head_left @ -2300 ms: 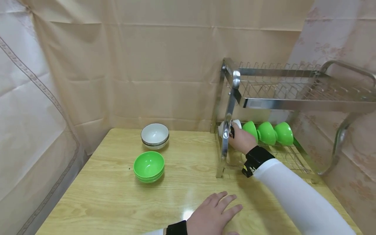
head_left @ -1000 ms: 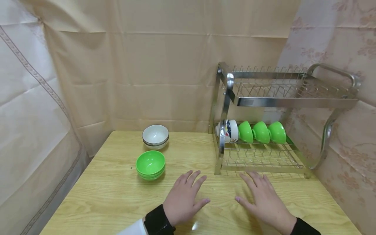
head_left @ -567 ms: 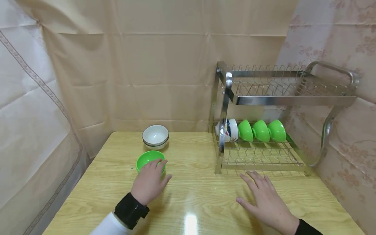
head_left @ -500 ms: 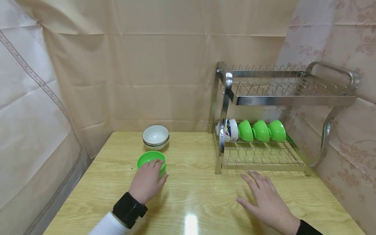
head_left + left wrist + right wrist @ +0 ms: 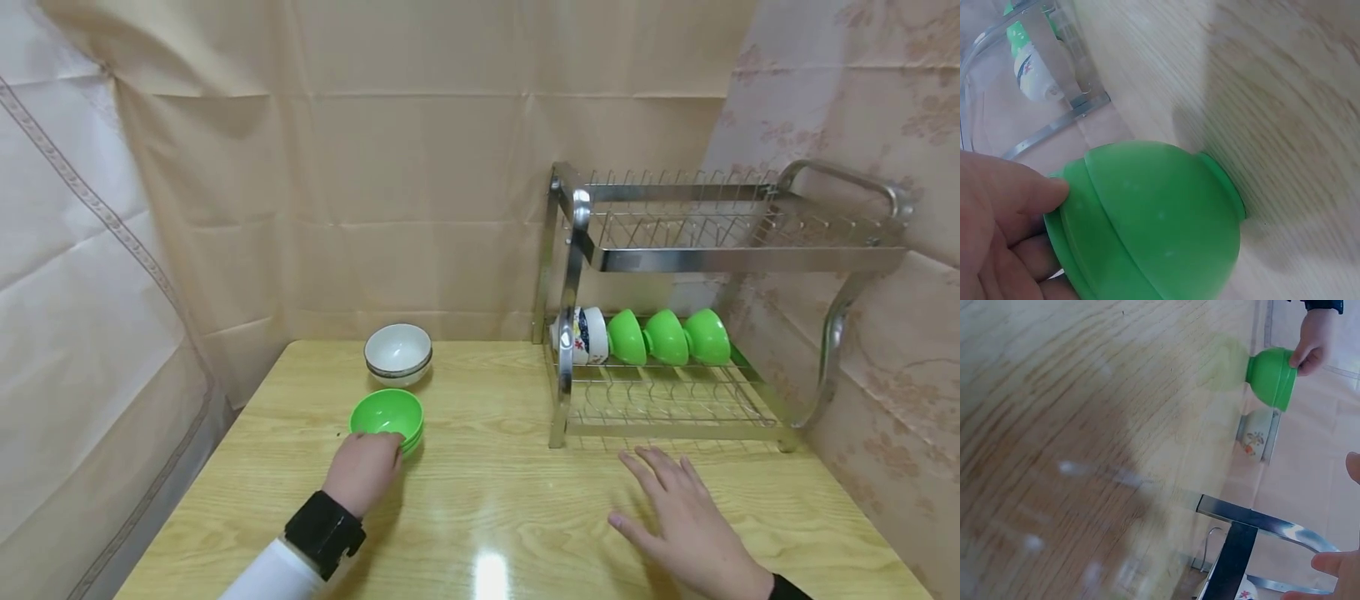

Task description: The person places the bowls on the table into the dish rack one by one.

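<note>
Since green bowls [image 5: 384, 408] stood nested on the desk [image 5: 495, 483], I saw left hand [image 5: 363, 472] pinch their rim.
Likely gave easiest hold; right hand [image 5: 688, 527], fingers spread, gripped nothing near rack [image 5: 738, 260].

Green bowls [image 5: 388, 412], flower-patterned white bowls [image 5: 1256, 434]
</note>
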The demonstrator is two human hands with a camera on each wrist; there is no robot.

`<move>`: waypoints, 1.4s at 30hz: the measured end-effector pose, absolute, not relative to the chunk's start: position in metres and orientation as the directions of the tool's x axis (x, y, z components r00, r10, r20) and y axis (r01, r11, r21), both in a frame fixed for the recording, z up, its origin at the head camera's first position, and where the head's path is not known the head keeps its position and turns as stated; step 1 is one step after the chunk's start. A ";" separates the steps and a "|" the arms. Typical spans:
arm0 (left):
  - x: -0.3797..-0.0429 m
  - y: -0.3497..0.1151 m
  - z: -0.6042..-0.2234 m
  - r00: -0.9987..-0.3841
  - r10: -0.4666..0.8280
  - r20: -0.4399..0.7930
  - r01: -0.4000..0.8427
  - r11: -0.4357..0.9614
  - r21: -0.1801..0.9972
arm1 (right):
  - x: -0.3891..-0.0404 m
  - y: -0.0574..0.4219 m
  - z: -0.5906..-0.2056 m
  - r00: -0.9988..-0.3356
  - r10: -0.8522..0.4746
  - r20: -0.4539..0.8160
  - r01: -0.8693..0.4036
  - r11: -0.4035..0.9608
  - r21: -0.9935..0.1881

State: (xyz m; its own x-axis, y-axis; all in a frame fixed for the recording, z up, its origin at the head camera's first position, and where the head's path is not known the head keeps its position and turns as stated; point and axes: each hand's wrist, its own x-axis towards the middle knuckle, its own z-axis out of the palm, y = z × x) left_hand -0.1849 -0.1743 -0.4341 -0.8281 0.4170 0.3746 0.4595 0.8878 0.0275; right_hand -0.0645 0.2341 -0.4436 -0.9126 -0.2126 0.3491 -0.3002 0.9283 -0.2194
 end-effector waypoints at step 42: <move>-0.157 -0.135 -0.421 -0.413 0.670 0.617 0.825 0.562 -0.058 | -0.058 0.209 -0.437 -0.836 -0.332 0.436 -0.442 0.879 -0.178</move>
State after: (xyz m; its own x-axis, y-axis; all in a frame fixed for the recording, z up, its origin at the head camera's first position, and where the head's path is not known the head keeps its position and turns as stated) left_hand -0.1574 -0.1345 -0.4215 -0.4132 0.6701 0.6166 0.8253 0.5618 -0.0575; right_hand -0.0578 0.2090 -0.4367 -0.8363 -0.3319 0.4365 -0.4417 0.8793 -0.1778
